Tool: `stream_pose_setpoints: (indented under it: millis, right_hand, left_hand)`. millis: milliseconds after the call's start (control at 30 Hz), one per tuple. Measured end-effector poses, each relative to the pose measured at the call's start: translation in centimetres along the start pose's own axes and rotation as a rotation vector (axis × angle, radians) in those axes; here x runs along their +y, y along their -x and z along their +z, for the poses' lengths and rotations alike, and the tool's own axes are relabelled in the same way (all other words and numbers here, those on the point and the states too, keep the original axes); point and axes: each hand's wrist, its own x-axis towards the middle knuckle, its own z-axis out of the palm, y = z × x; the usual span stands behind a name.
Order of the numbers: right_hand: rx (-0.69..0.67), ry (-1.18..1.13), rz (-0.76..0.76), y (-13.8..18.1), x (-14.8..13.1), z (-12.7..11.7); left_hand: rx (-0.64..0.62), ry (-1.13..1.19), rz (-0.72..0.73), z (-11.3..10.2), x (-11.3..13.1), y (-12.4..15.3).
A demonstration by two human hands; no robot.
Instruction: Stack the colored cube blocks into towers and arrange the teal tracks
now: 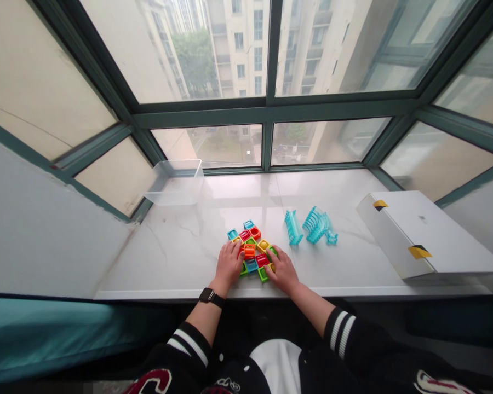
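Note:
A flat cluster of small coloured square frame tiles (251, 243), red, orange, yellow, green and blue, lies on the white marble sill (181, 246). My left hand (229, 262) rests on the cluster's left side, fingers curled over the tiles near an orange one (250, 250). My right hand (282, 269) lies on the lower right corner, fingers bent onto a green tile (263, 273) and a yellow one. Both hands press on tiles that lie on the sill; no tile is lifted. A black watch (211, 296) sits on my left wrist.
Two stacks of turquoise curved pieces (312, 225) lie to the right of the tiles. A white cardboard box (423, 232) with yellow tape sits at far right. A clear plastic tub (176, 181) stands at back left against the window frame.

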Motion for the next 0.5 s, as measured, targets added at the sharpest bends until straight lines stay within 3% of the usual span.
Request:
stream_pose_setpoints:
  millis: [167, 500]
  right_hand:
    - [-0.026, -0.044, -0.061, -1.8, 0.1, 0.4]
    - [-0.139, -0.062, -0.152, -4.0, -3.6, 3.0]
  left_hand:
    - [0.038, -0.018, 0.044, -1.6, -0.9, 0.1]
    - [0.029, 0.036, 0.015, -5.5, -5.4, 1.1]
